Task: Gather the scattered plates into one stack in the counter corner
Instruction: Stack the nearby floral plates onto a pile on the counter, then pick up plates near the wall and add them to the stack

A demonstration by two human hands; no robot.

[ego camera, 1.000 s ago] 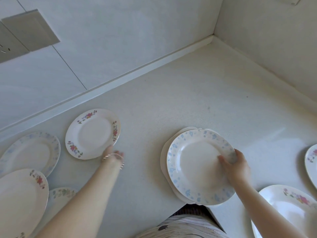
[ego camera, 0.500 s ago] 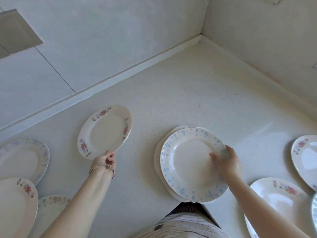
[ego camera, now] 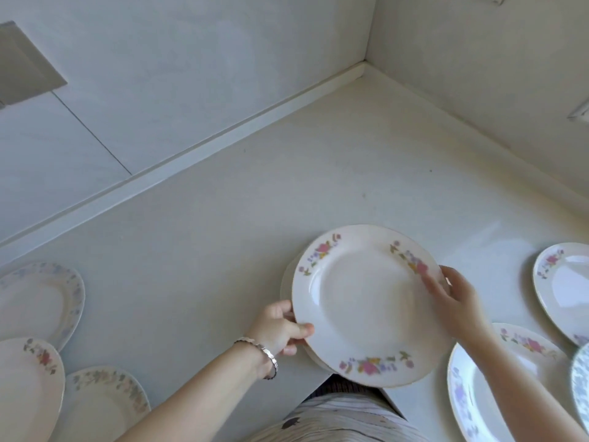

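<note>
A white plate with pink flowers (ego camera: pixel 363 301) lies on top of a small stack near the counter's front edge; only slivers of the stacked plates (ego camera: pixel 287 282) show at its left. My left hand (ego camera: pixel 280 327) grips this plate's left rim, thumb on top. My right hand (ego camera: pixel 452 298) touches its right rim with fingers spread. The counter corner (ego camera: pixel 366 71) lies far behind the stack. Scattered plates lie on both sides: three at the left (ego camera: pixel 41 298) (ego camera: pixel 25 387) (ego camera: pixel 105 403) and more at the right (ego camera: pixel 564 282) (ego camera: pixel 478 390).
White walls close the counter (ego camera: pixel 255 202) at the back and right. A grey panel (ego camera: pixel 22 65) sits on the back wall at the upper left. The counter's front edge cuts in just below the stack, by my striped clothing (ego camera: pixel 344 419).
My left hand lifted the pink-flowered plate from the left and carried it right onto the stack, covering the blue-flowered plate. My right hand shifted to this plate's right rim.
</note>
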